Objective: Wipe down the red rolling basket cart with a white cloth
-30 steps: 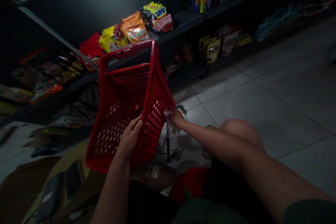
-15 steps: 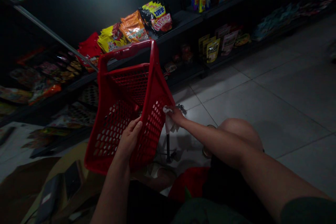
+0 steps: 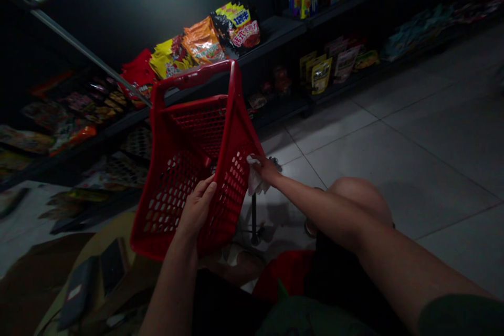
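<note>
A red plastic shopping basket (image 3: 233,115) with slotted walls stands tilted in front of me on a thin dark wheeled frame (image 3: 254,220). My left hand (image 3: 197,202) grips its near rim, the thumb on top and the other fingers over the edge, partly hidden. Against the outer right wall, my right hand (image 3: 268,169) presses a crumpled white cloth (image 3: 256,181), closed around it. Inside the basket I see only the perforated walls and a dark gap low down.
Dark shelves (image 3: 275,31) with snack bags (image 3: 205,42) run behind the basket. At lower left, two dark phone-like devices (image 3: 76,291) lie on a yellowish round surface (image 3: 118,226). A metal pole (image 3: 82,50) slants in at upper left. Pale floor tiles (image 3: 354,152) spread rightward.
The whole view has shifted slightly, so basket and shelves sit a little further right. Both hands keep their holds, and the cloth remains at the outer right wall.
</note>
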Action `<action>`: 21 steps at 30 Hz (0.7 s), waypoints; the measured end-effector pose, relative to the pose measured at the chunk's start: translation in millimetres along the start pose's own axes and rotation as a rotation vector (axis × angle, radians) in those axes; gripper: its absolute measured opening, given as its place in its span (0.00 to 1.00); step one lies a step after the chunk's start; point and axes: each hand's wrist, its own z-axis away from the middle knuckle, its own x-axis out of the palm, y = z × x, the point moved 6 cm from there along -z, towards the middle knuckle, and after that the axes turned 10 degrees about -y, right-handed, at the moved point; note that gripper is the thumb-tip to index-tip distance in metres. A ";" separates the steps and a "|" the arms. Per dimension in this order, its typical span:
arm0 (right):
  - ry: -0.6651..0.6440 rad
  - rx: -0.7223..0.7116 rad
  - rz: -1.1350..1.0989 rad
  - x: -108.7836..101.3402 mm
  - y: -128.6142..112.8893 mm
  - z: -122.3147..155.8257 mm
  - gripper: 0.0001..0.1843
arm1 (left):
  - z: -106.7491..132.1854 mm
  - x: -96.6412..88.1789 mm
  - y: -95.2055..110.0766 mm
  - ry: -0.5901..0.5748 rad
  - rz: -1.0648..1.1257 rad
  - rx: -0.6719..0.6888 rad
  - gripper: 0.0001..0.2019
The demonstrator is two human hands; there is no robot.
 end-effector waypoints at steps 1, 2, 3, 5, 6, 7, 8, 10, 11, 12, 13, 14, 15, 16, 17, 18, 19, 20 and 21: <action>-0.032 -0.026 0.019 2.5 0.0 -1.8 0.25 | -0.3 0.3 0.0 -0.001 0.000 0.001 0.26; -0.062 -0.048 0.035 4.7 0.2 -3.5 0.26 | -0.5 0.4 -0.2 -0.002 0.004 0.001 0.26; -0.084 -0.058 0.041 6.1 1.0 -4.8 0.27 | -0.6 0.3 -0.5 -0.002 0.010 0.002 0.26; -0.081 -0.021 0.029 3.9 6.0 -6.0 0.26 | -0.1 -0.4 -1.4 -0.002 0.018 0.002 0.26; -0.056 0.014 0.024 0.5 9.5 -5.7 0.24 | 0.7 -0.9 -2.0 -0.001 0.019 0.002 0.26; -0.017 0.052 0.027 -4.0 13.3 -4.6 0.21 | 1.8 -1.4 -2.5 -0.001 0.014 0.003 0.26; 0.030 0.083 0.037 -8.8 16.7 -3.1 0.19 | 3.1 -1.7 -3.0 -0.002 0.005 0.004 0.26; 0.092 0.100 0.043 -14.3 21.5 -0.1 0.18 | 5.8 -1.7 -3.5 -0.008 -0.014 0.007 0.26; 0.092 0.088 0.026 -13.6 23.0 0.7 0.19 | 6.8 -1.4 -3.5 -0.013 -0.022 0.009 0.25; 0.071 0.067 0.002 -10.6 24.0 0.9 0.19 | 7.6 -1.1 -3.3 -0.017 -0.028 0.011 0.25; 0.032 0.039 -0.019 -5.9 24.3 0.7 0.20 | 8.0 -0.9 -3.1 -0.018 -0.032 0.013 0.25; -0.011 0.007 -0.031 -0.8 24.0 0.5 0.20 | 8.1 -0.9 -2.7 -0.017 -0.034 0.015 0.26; -0.047 -0.022 -0.031 3.7 23.3 0.4 0.21 | 7.8 -1.1 -2.3 -0.014 -0.036 0.018 0.26; -0.074 -0.041 -0.021 6.9 22.9 0.3 0.22 | 7.2 -1.4 -2.0 -0.009 -0.037 0.019 0.26; -0.090 -0.040 -0.009 8.4 23.3 0.3 0.22 | 6.6 -1.9 -1.9 -0.004 -0.037 0.018 0.26; -0.089 -0.017 0.001 7.7 24.8 0.2 0.22 | 6.1 -2.4 -1.9 0.000 -0.036 0.016 0.26; -0.080 0.018 0.010 5.5 26.9 0.1 0.22 | 5.6 -2.6 -2.0 0.000 -0.035 0.014 0.26; -0.052 0.059 0.015 1.4 29.3 0.0 0.20 | 5.5 -2.8 -2.0 0.000 -0.034 0.014 0.26; -0.009 0.091 0.015 -3.7 31.2 0.1 0.19 | 5.7 -2.8 -2.0 -0.001 -0.034 0.016 0.26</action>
